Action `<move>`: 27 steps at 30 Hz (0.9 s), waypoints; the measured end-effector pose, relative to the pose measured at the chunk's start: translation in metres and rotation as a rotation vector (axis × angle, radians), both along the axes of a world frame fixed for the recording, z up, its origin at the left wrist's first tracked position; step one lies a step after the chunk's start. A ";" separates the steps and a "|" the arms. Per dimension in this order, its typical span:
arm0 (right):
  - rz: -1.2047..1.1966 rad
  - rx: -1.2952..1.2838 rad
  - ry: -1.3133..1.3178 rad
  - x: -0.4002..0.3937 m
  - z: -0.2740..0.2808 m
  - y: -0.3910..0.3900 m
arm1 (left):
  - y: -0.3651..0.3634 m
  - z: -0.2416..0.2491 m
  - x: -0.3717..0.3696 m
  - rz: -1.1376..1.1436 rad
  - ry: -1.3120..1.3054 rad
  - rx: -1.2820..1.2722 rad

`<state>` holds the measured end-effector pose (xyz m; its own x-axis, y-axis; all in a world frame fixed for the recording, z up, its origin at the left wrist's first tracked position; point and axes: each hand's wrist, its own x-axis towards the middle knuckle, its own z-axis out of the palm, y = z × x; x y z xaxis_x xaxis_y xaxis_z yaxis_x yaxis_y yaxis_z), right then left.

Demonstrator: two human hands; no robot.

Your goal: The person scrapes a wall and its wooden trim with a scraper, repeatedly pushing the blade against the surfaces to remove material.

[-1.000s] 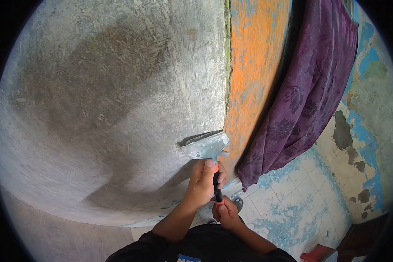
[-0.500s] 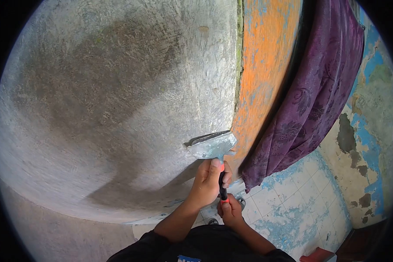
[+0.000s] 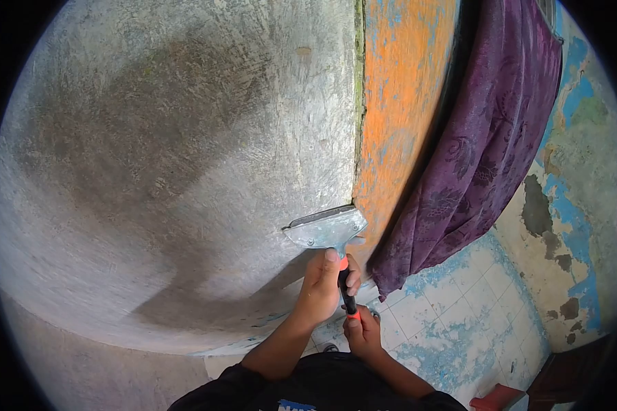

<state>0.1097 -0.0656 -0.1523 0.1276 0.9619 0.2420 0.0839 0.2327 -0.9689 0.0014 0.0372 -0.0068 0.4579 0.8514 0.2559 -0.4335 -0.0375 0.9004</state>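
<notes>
A wide metal scraper with a black and red handle lies with its blade against the grey wall, its right corner by the orange wooden frame. My left hand is closed round the upper handle just below the blade, thumb on top. Lower down, at the red end of the handle, my right hand is closed too. A greenish seam runs between the grey wall and the orange frame, above the blade's right corner.
A purple patterned curtain hangs right of the frame. Beyond it stands a wall with peeling blue paint. Below are white floor tiles with blue flakes and a red object at the lower right.
The view has shifted slightly, so the frame and curtain appear further left. The scraper's blade is tilted a little more, with both hands still on the handle.
</notes>
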 end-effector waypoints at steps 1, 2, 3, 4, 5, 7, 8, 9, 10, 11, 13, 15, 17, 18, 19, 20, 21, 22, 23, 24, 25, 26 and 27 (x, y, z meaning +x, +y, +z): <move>0.002 -0.003 0.000 0.000 0.000 -0.001 | -0.001 0.001 0.000 0.010 -0.005 -0.005; 0.004 -0.005 0.000 0.000 0.001 -0.001 | -0.002 0.002 0.001 0.020 -0.009 -0.008; 0.006 -0.006 0.001 -0.001 0.001 0.000 | -0.002 0.003 0.001 0.030 -0.014 -0.011; 0.020 -0.009 0.011 0.000 0.002 0.000 | -0.002 0.004 0.000 0.033 -0.010 -0.004; 0.034 -0.012 0.022 0.000 0.004 0.001 | -0.001 0.004 -0.001 0.037 -0.004 0.004; 0.065 -0.027 0.069 -0.001 0.010 0.003 | 0.000 0.008 -0.001 0.055 0.013 -0.006; 0.084 -0.040 0.104 -0.002 0.017 0.004 | 0.000 0.013 0.001 0.071 0.024 -0.026; 0.102 -0.055 0.138 -0.002 0.021 0.005 | 0.000 0.016 0.002 0.088 0.034 -0.045; 0.122 -0.062 0.166 -0.003 0.020 0.004 | -0.001 0.015 0.001 0.090 0.038 -0.030; 0.140 -0.068 0.194 -0.004 0.020 0.004 | 0.000 0.014 0.000 0.091 0.041 -0.015; 0.173 -0.068 0.231 -0.002 0.021 0.006 | 0.000 0.015 0.001 0.096 0.037 -0.006; 0.209 -0.065 0.254 0.001 0.024 0.005 | -0.002 0.016 0.003 0.111 0.025 -0.028; 0.242 -0.054 0.266 0.004 0.030 0.006 | -0.002 0.015 0.002 0.098 0.041 0.008; 0.257 -0.048 0.272 0.006 0.032 0.006 | -0.002 0.015 0.003 0.090 0.049 0.026; 0.274 -0.062 0.299 0.007 0.032 0.005 | -0.002 0.017 0.004 0.099 0.031 0.014; 0.290 -0.075 0.326 0.008 0.033 0.005 | -0.004 0.021 0.006 0.108 0.013 0.002; 0.307 -0.087 0.353 0.009 0.032 0.004 | -0.004 0.023 0.007 0.118 -0.005 -0.010; 0.272 -0.079 0.310 0.009 0.029 0.004 | -0.004 0.023 0.007 0.119 -0.018 -0.027; 0.237 -0.072 0.266 0.009 0.024 0.005 | -0.004 0.022 0.008 0.122 -0.032 -0.045; 0.203 -0.062 0.220 0.009 0.019 0.006 | -0.004 0.022 0.008 0.124 -0.047 -0.060; 0.147 -0.037 0.154 0.008 0.015 0.006 | -0.003 0.021 0.008 0.110 -0.042 -0.057; 0.092 -0.012 0.088 0.007 0.010 0.007 | -0.002 0.019 0.007 0.098 -0.037 -0.054; 0.037 0.014 0.023 0.005 0.008 0.007 | 0.000 0.018 0.006 0.086 -0.033 -0.051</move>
<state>0.1150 -0.0585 -0.1438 0.0974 0.9626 0.2529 0.0528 0.2488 -0.9671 0.0075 0.0369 0.0111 0.3743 0.8995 0.2252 -0.4598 -0.0309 0.8875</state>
